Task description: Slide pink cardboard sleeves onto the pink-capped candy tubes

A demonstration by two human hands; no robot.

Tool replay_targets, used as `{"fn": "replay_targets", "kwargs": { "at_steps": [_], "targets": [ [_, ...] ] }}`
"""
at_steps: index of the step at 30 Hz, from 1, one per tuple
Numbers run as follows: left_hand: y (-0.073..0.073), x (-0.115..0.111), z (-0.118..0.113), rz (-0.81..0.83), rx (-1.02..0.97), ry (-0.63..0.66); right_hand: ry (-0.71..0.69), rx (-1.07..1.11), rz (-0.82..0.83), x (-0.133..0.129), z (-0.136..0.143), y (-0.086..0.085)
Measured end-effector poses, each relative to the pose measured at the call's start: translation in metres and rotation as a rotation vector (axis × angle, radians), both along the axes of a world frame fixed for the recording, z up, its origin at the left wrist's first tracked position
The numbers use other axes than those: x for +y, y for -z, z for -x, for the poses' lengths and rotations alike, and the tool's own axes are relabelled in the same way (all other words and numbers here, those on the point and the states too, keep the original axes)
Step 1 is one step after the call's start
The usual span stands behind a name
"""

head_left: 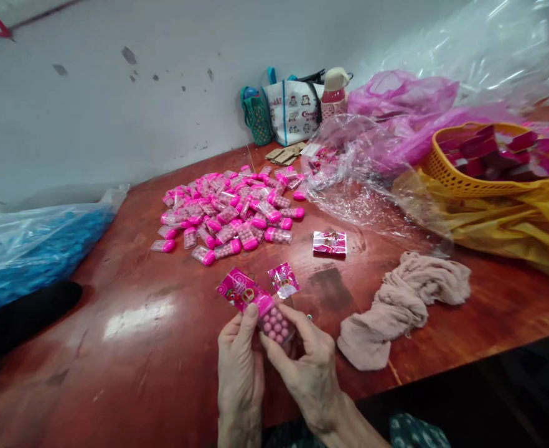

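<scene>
Between my two hands is a small clear candy bottle [276, 325] full of round pink candies, tilted, close to the table's front edge. A pink printed label [241, 291] lies over its capped end and sticks out beyond it. My left hand [243, 348] pinches the label against the bottle with the thumb. My right hand [305, 358] grips the bottle's candy-filled end between thumb and fingers. Just beyond, a single loose label [284, 280] lies on the table. Farther off are a stack of labels [329, 243] and a heap of pink-capped candy bottles [228, 208].
A crumpled beige cloth [400, 305] lies to the right. Behind it stands a yellow basket [461, 180] of dark pink packets, beside clear and pink plastic bags [400, 93]. A bag of blue items [36, 249] is at left. A tote bag [293, 112] stands against the wall.
</scene>
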State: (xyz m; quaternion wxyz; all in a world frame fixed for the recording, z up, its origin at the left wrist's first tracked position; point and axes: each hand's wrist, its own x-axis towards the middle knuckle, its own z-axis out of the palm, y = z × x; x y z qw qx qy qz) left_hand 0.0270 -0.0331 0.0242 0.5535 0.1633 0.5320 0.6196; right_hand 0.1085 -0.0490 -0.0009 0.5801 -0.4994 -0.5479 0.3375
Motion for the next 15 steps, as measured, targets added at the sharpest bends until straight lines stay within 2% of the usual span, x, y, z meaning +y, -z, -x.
{"fn": "replay_targets", "kwargs": {
  "at_steps": [5, 8, 11, 15],
  "targets": [
    [0.003, -0.003, -0.007, 0.021, 0.010, -0.044, 0.028, -0.062, -0.083, -0.002, 0.000, 0.003],
    [0.005, -0.006, -0.011, 0.015, -0.022, -0.048, 0.015, 0.026, 0.050, -0.002, 0.002, 0.002],
    [0.004, -0.006, -0.014, 0.003, -0.023, 0.009, -0.034, 0.103, 0.212, -0.001, 0.002, -0.001],
    [0.005, -0.005, -0.006, -0.009, 0.020, 0.044, -0.147, -0.009, 0.230, 0.008, -0.014, -0.009]
  ]
}}
